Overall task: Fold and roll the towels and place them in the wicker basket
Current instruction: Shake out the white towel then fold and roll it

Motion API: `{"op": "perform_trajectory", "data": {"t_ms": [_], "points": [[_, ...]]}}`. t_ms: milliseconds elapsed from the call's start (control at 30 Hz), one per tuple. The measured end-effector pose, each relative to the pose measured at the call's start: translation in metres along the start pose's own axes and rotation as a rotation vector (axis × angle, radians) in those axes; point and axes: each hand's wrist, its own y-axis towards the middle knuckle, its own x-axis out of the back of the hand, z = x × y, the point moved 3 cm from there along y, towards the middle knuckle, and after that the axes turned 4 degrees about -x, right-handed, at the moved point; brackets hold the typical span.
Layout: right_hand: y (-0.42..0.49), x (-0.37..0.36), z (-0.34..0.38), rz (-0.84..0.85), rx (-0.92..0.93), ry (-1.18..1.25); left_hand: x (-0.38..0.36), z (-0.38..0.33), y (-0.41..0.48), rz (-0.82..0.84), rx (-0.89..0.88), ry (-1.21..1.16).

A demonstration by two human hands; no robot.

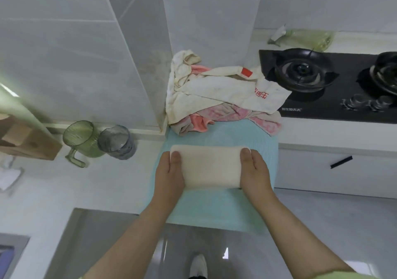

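— Pressing on what, those two hands?
— The left hand (170,171) and right hand (255,171) lie flat with fingers straight, one on each end of a folded white towel (210,167), gripping nothing.
— And underneath?
— A pale blue towel (214,210) is spread beneath both hands. Beyond the fingertips sits a crumpled pile of towels (214,94). A gas stove (322,81) lies past the right hand, and a green cup (80,139) and a grey cup (117,142) past the left.

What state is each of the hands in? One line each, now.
Left hand: open, pressing flat on the left end of the cream towel.
Right hand: open, pressing flat on its right end.
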Motion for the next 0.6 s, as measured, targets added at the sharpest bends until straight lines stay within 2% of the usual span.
{"op": "perform_trajectory", "data": {"t_ms": [167,267,433,600], "points": [[-0.018,0.047,0.052,-0.036,0.040,0.076,-0.004,-0.060,-0.018,0.029,-0.020,-0.131],[-0.027,0.088,0.070,-0.054,0.035,0.184,-0.027,-0.096,-0.029,0.102,-0.041,-0.216],[-0.031,0.173,0.082,-0.124,0.049,0.263,-0.091,-0.152,-0.052,0.254,-0.051,-0.254],[-0.029,0.270,0.079,-0.148,0.067,0.310,-0.172,-0.195,-0.089,0.314,-0.070,-0.294]]}}
